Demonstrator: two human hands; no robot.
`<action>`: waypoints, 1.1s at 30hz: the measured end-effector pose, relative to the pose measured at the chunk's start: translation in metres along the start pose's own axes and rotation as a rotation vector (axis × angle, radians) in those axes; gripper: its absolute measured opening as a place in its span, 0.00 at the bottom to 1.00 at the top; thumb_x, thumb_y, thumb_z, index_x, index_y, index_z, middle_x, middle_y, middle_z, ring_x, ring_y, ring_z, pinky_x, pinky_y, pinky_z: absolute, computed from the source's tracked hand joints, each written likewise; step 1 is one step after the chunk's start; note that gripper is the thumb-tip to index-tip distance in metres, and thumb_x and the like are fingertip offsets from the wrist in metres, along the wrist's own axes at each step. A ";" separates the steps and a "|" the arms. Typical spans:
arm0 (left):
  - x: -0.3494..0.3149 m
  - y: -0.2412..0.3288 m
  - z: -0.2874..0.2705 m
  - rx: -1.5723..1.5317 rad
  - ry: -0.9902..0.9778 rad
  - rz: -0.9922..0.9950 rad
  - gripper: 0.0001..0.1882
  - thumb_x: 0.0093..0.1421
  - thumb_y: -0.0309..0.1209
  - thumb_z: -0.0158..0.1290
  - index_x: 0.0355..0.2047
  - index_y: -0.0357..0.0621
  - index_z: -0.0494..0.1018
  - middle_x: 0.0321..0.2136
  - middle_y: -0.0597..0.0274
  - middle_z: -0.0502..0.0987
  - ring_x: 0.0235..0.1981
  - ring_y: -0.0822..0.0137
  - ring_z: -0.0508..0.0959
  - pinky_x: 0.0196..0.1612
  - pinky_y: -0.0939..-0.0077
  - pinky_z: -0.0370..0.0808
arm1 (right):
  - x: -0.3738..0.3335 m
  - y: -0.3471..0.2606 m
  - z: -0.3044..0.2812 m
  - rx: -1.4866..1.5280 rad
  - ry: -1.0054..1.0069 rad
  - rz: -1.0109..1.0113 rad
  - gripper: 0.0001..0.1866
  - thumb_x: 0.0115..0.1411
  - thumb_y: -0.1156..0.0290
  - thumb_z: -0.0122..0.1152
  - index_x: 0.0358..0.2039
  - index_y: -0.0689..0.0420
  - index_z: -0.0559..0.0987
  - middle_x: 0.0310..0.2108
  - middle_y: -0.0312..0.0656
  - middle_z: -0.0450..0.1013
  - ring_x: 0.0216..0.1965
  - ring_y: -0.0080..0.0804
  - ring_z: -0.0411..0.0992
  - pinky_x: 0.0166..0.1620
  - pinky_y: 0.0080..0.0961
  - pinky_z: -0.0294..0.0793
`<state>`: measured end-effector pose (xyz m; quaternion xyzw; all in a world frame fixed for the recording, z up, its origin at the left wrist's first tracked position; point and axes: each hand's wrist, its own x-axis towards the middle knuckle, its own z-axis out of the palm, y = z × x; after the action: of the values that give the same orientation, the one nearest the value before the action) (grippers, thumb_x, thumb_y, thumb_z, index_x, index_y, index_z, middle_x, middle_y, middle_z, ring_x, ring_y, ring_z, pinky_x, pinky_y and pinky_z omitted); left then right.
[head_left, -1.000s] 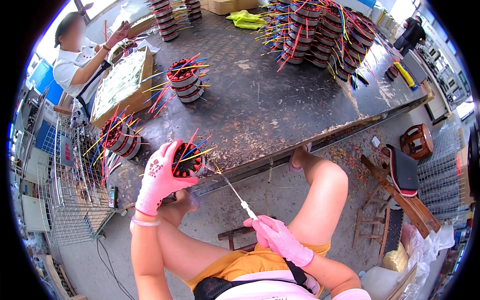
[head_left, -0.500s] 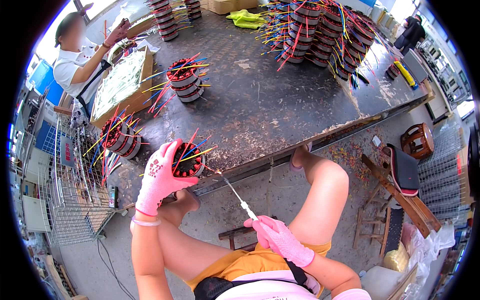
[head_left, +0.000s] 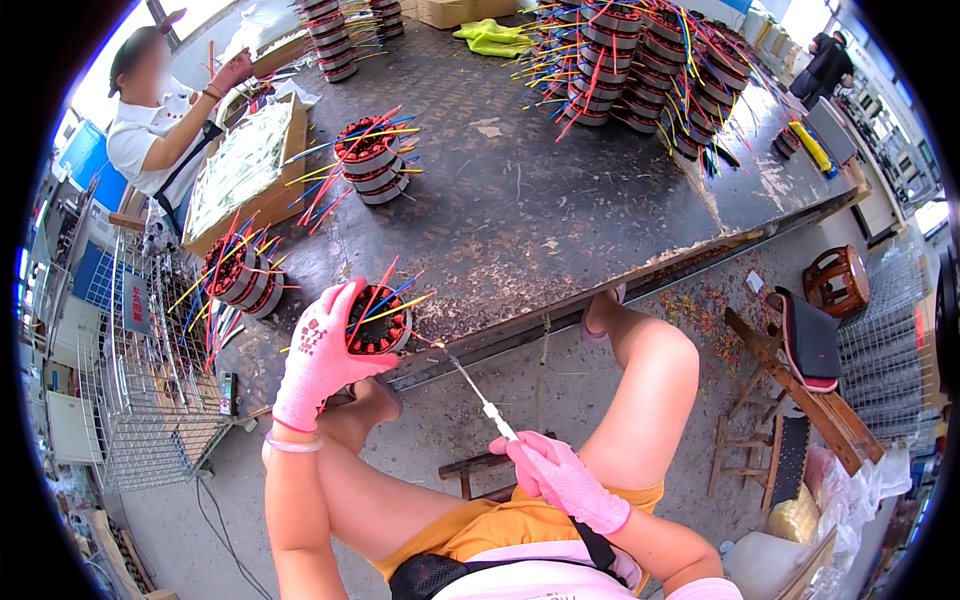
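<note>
My left hand (head_left: 322, 350), in a pink glove, is closed round a motor stator (head_left: 378, 330) at the front edge of the table. Red, blue and yellow wires stick out of the stator's top. Also gloved in pink, my right hand (head_left: 568, 482) grips the white handle of a soldering iron (head_left: 492, 412) in front of my lap. The iron's thin metal shaft points up and left. Its tip meets the end of a short lead reaching out from the stator's right side, where a small bright orange spot shows; whether they touch is too small to tell.
On the dark worn table (head_left: 480, 230) stand a near-left stator stack (head_left: 245, 275), a middle stack (head_left: 370, 165) and tall stacks (head_left: 610, 70) at the back. A box of white sleeves (head_left: 240, 170) is by a co-worker (head_left: 160, 120). Wire racks (head_left: 150, 400) flank the left.
My hands, the stator and the iron stay almost still. The co-worker's raised hand at the far left has shifted slightly, and the person at the far right has changed posture.
</note>
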<state>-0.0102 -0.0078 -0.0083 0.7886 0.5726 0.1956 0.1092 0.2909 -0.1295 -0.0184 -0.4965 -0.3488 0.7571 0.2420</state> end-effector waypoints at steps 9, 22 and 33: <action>0.000 0.000 0.000 -0.001 0.000 0.003 0.51 0.35 0.41 0.73 0.59 0.38 0.65 0.52 0.49 0.72 0.52 0.46 0.73 0.56 0.58 0.70 | -0.001 -0.001 0.000 0.037 0.009 0.014 0.20 0.70 0.58 0.47 0.49 0.62 0.76 0.14 0.26 0.59 0.13 0.12 0.50 0.19 0.16 0.48; -0.001 -0.003 0.000 -0.015 -0.023 -0.015 0.52 0.34 0.36 0.72 0.61 0.36 0.63 0.54 0.48 0.71 0.54 0.46 0.72 0.57 0.59 0.70 | 0.000 -0.003 0.000 0.020 0.000 0.025 0.18 0.70 0.61 0.48 0.48 0.62 0.76 0.17 0.26 0.60 0.16 0.12 0.54 0.20 0.15 0.51; -0.001 -0.002 0.001 -0.013 0.001 0.012 0.52 0.35 0.40 0.73 0.60 0.38 0.64 0.52 0.49 0.72 0.53 0.46 0.72 0.57 0.58 0.69 | 0.004 -0.001 0.002 0.039 -0.001 0.018 0.21 0.70 0.57 0.48 0.50 0.61 0.76 0.14 0.26 0.59 0.14 0.12 0.50 0.19 0.16 0.48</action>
<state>-0.0117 -0.0084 -0.0102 0.7912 0.5667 0.2002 0.1129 0.2871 -0.1267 -0.0190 -0.4944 -0.3297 0.7663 0.2443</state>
